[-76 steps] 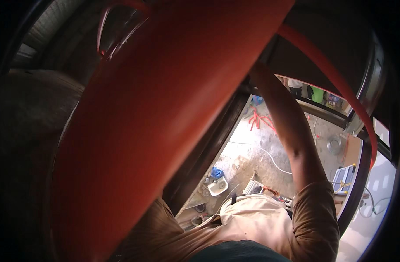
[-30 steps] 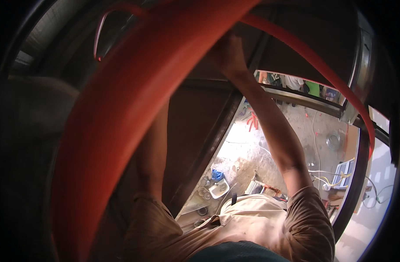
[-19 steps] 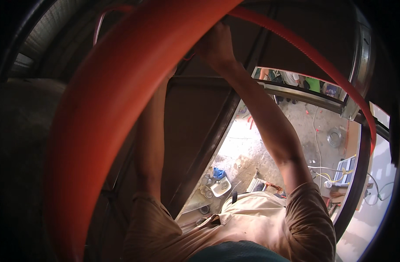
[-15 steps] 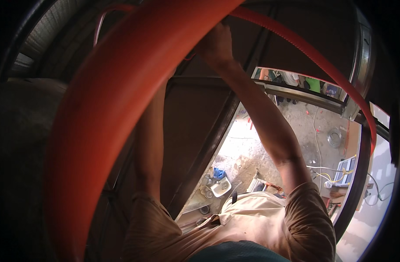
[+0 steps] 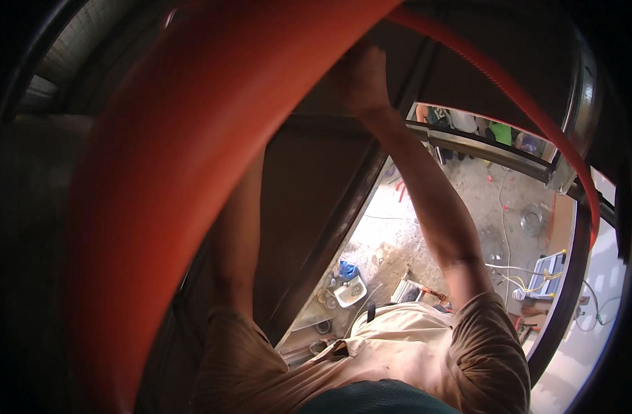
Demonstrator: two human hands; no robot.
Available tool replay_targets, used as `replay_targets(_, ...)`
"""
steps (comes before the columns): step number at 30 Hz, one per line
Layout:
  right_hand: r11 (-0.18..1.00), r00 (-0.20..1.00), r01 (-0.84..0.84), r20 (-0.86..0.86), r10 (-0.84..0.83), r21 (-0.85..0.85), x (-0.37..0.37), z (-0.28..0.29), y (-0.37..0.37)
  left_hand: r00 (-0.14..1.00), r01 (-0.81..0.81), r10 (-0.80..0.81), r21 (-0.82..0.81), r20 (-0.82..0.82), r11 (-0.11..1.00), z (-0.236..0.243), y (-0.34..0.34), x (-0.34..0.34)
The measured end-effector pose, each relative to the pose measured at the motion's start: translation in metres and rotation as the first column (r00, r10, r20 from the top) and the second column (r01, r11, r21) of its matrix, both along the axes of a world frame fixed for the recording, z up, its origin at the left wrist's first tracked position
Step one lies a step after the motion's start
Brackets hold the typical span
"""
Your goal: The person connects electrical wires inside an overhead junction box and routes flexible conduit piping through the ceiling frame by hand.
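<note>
A thick orange-red flexible conduit (image 5: 171,179) arcs very close in front of me, from the top centre down to the lower left. Behind its upper part, my right hand (image 5: 366,76) is raised and closed, its fingers in deep shadow; what it grips cannot be made out. My left forearm (image 5: 239,241) reaches up on the left, and the conduit hides that hand completely. Ribbed red conduit (image 5: 495,76) curves from near my right hand down along the right side.
Dark metal beams (image 5: 337,228) and dark panels surround my arms. A bright metal post (image 5: 581,103) stands at right. Far below, the concrete floor (image 5: 461,200) holds a white basin (image 5: 349,292), a coil of wire (image 5: 531,219), a stepladder (image 5: 547,272) and cables. People (image 5: 461,123) show beyond a gap.
My right hand has shifted a little right and down. The near conduit has swung slightly, now covering the red loop at the upper left. The background has moved slightly right in view.
</note>
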State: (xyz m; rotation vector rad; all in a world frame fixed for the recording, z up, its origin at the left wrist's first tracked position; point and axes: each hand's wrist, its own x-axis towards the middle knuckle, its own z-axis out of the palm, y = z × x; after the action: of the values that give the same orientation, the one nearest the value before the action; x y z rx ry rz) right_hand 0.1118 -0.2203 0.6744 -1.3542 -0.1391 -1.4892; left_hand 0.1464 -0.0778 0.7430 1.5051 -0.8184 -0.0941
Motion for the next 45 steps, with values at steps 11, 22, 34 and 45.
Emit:
replay_targets(11,0.819,0.856,-0.516,0.141,0.497,0.25,-0.009,-0.044,-0.01,0.971,-0.138,0.171,-0.191,0.167,0.972,-0.042,-0.027,0.031)
replay_targets(22,0.872,0.896,-0.26,-0.44,0.059,-0.414,0.094,-0.057,-0.051,0.993,-0.094,0.103,-0.131,0.062,0.987,-0.039,-0.012,0.052)
replay_targets(34,0.929,0.969,-0.249,-0.061,0.241,-0.273,0.115,0.023,-0.053,0.994,-0.081,0.088,-0.094,0.072,0.992,-0.024,-0.019,0.033)
replay_targets(45,0.913,0.939,-0.341,-0.043,0.341,-0.224,0.103,0.05,-0.061,0.998,0.044,-0.047,-0.105,-0.028,0.994,-0.022,-0.017,0.043)
